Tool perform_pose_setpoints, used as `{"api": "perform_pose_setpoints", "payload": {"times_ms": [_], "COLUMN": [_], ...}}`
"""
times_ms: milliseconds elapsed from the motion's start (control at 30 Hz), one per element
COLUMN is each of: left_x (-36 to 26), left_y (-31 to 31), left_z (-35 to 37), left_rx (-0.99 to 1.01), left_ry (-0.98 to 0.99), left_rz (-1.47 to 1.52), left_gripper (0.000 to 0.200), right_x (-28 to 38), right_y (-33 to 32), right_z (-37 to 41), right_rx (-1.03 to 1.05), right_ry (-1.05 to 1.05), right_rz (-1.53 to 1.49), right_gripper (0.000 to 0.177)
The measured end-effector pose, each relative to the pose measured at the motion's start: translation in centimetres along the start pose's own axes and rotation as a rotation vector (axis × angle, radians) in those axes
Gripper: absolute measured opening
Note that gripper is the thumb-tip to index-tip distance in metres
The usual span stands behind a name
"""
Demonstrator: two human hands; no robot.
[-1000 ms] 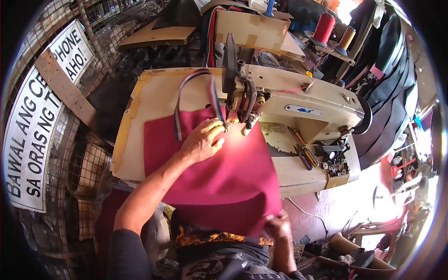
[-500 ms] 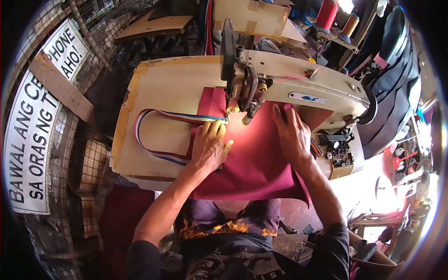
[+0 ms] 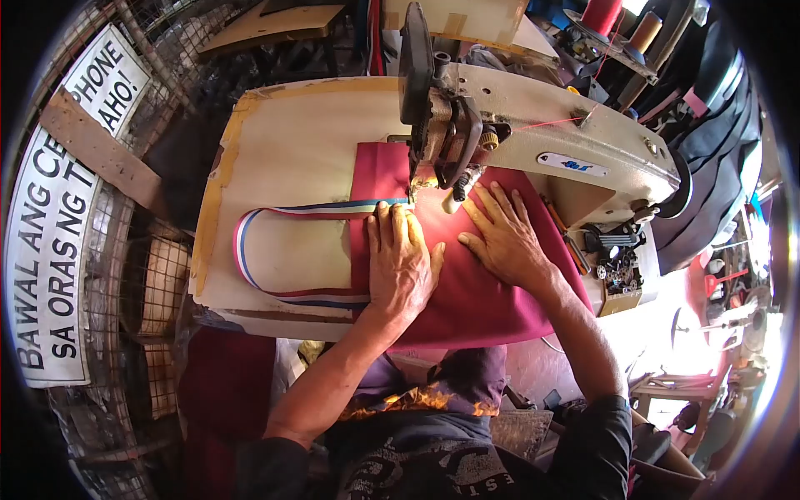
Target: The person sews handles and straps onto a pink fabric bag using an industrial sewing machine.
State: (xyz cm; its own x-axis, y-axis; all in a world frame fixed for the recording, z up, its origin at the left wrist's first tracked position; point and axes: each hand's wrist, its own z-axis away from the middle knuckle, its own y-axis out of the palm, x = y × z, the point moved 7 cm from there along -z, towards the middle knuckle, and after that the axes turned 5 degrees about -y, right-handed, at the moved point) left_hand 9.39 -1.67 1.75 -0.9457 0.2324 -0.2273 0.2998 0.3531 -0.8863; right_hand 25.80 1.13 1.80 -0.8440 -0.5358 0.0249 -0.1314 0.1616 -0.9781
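Note:
Maroon fabric (image 3: 492, 312) lies across the sewing machine table and passes under the needle area of a beige sewing machine (image 3: 517, 125). A striped ribbon (image 3: 308, 210) in blue, white and red loops out to the left, one end reaching the presser foot. Flat on the fabric, just in front of the needle, is my left hand (image 3: 402, 262), its fingertips at the ribbon's edge and its thumb apart. My right hand (image 3: 507, 237) rests with spread fingers on the fabric, right of the needle. The presser foot itself is mostly hidden by the machine head.
Bobbins and small metal parts (image 3: 621, 271) sit at the table's right end. Red thread (image 3: 602, 17) stands on a spool rack behind. A cardboard box (image 3: 458, 23) is at the back, and a wire grille with a lettered sign (image 3: 50, 275) lines the left.
My right hand has moved left across the fabric and spread its fingers nearer the needle. My left hand has turned more upright. The ribbon loop has straightened, and the camera view has shifted.

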Motion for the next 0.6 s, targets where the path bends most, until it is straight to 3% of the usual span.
{"api": "perform_pose_setpoints", "payload": {"times_ms": [133, 333, 433, 467, 567, 600], "left_x": [0.6, 0.5, 0.5, 0.4, 0.4, 0.3], "left_y": [-0.5, -0.6, -0.7, -0.7, -0.8, -0.8], "left_z": [0.0, 0.1, 0.1, 0.0, -0.1, -0.2], "left_rx": [0.061, 0.091, 0.088, 0.092, 0.095, 0.096], "left_ry": [0.061, 0.09, 0.09, 0.089, 0.082, 0.08], "left_rz": [0.087, 0.048, 0.052, 0.061, 0.074, 0.068], "left_gripper": [0.081, 0.083, 0.083, 0.083, 0.083, 0.083], "right_x": [-1.2, -0.4, -5.3, -6.1, -5.4, -3.9], "right_y": [-0.8, -4.9, -3.1, -2.4, -2.6, -3.5], "right_z": [0.4, 2.4, 2.8, 2.3, 0.8, 0.7], "right_rx": [0.01, -0.346, -0.264, -0.046, -0.162, -0.327], "right_ry": [-0.052, 0.195, 0.499, 0.56, 0.277, 0.121], "right_rz": [-0.005, 0.244, 0.11, -0.023, 0.104, 0.214], "right_gripper": [0.061, 0.069, 0.068, 0.068, 0.067, 0.068]}}
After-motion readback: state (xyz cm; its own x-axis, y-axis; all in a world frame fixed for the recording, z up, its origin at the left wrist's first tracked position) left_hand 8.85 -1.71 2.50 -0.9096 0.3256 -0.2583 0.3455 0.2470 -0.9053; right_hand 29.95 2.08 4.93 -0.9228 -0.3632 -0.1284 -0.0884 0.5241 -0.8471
